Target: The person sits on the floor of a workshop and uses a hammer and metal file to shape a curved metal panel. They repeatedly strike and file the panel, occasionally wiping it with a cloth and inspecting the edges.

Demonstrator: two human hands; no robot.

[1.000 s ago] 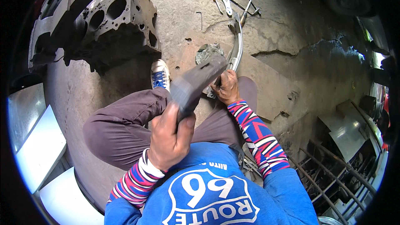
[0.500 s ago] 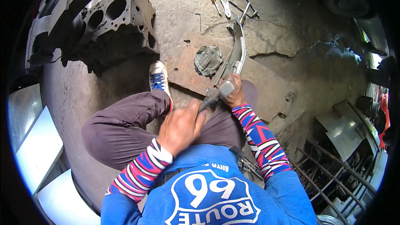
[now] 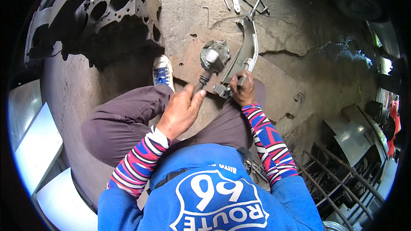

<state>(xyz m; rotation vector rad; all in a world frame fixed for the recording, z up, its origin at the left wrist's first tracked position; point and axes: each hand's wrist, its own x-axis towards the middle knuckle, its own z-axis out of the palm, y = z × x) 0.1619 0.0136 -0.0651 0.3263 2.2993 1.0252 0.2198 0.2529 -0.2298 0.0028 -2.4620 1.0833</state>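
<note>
1. Head view: the step in hand appears to be hammering near the near end of the long curved metal piece (image 3: 247, 48), which stretches away over the flat plate (image 3: 188, 55).
2. The left hand (image 3: 182, 109) is closed around the handle of the hammer (image 3: 212, 57); its head overlaps the round grey bundle (image 3: 221, 47), contact unclear.
3. The right hand (image 3: 243, 89) curls around the piece's near end; whether it also pinches a separate bar, I cannot tell.
4. Another stroke would call for a steady right hand, fingers clear.
5. Half a second ago the hammer head overlapped the right hand; now it is farther and left.
</note>
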